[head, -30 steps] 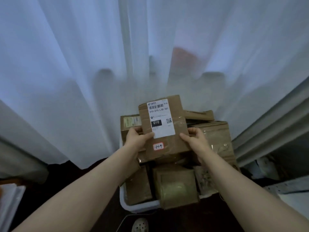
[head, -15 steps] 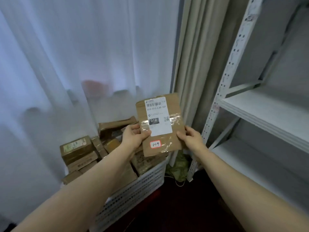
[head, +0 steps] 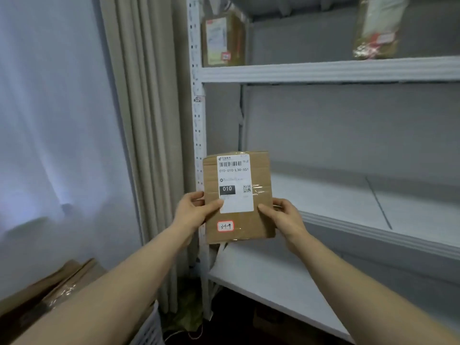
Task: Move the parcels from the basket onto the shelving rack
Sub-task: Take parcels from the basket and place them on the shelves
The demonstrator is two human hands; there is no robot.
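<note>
Both forearms stretched forward, left hand [head: 196,212] and right hand [head: 282,215] pinching the brown parcel [head: 258,175] by its side edges, upright, before the white shelving rack [head: 323,70], thumbs on its labelled face

The cardboard parcel [head: 258,220] is plain brown, with a white shipping label [head: 236,183] printed with a black barcode and a black "010" block, and a small red-bordered white sticker [head: 225,226]. The shelving rack [head: 323,70] is white, the pleated curtain [head: 146,120] beige, and the basket [head: 149,329] white lattice.
</note>
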